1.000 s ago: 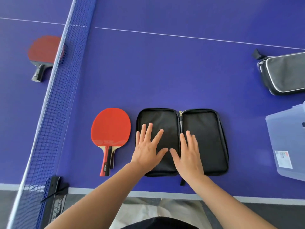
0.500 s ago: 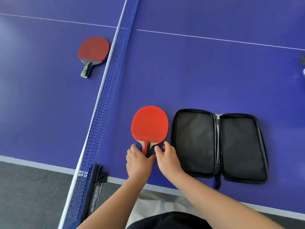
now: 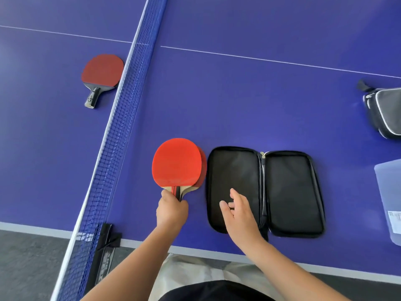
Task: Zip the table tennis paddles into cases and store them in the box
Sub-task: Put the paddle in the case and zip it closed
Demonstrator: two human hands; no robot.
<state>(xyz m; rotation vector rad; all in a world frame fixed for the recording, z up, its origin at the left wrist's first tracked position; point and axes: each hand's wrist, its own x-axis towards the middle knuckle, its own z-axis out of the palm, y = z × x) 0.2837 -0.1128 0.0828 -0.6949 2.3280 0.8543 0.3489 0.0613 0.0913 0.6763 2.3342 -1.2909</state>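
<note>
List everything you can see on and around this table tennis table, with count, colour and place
Bright red paddles: two stacked, left of open case, handle in left hand.
Dark red paddle with black handle: one, far side of net.
Open black zip case: one, flat near the table edge.
Closed black case with white piping: one, right edge.
Translucent plastic box: one, far right.
Blue net: one, across the purple table.
Left hand: gripping the handle.
Right hand: open, over the case.

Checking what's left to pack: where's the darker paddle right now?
In the head view, the darker paddle lies upper left on the table, just across the net from the open case.
</note>
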